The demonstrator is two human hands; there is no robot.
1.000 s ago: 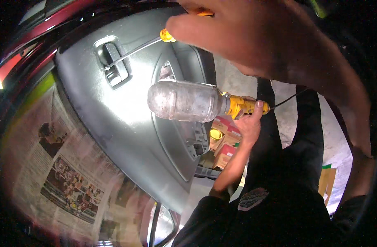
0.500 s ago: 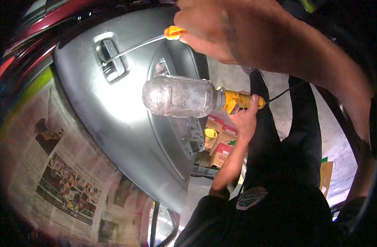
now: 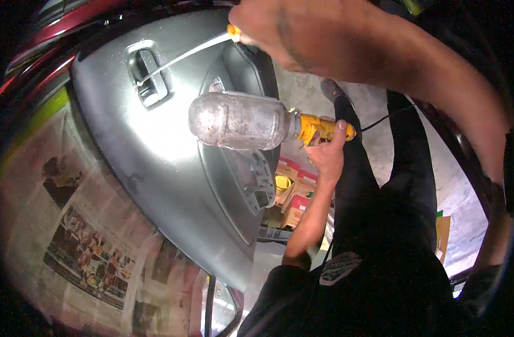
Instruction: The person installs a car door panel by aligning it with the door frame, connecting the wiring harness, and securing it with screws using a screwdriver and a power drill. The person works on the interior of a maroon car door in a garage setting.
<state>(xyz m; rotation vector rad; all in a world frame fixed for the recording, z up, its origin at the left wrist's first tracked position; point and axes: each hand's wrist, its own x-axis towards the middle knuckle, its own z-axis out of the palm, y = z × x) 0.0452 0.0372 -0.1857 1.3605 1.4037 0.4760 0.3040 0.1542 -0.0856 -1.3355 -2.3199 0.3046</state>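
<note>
My left hand (image 3: 329, 155) is closed around the yellow grip of a caged work light (image 3: 240, 121), whose rounded metal guard points left. Its bright glow falls on the dark grey car door panel (image 3: 181, 210). My right hand (image 3: 276, 33), high in the head view, is closed on the orange-yellow handle of a long screwdriver (image 3: 192, 53); the palm side is hidden. The screwdriver's thin shaft slants down to the left. Its tip lies within the recess of the inner door handle (image 3: 159, 84), seemingly touching there.
Newspaper (image 3: 94, 253) covers the window area at the left. Behind the panel are red and brown boxes (image 3: 295, 210) and a yellow round container (image 3: 282, 182). A black cord (image 3: 386, 117) trails from the light past my legs. A side mirror (image 3: 226, 306) is at the bottom.
My right hand has shifted slightly up and left with the screwdriver, its tip staying in the handle recess. My left hand and the work light have risen a little in view.
</note>
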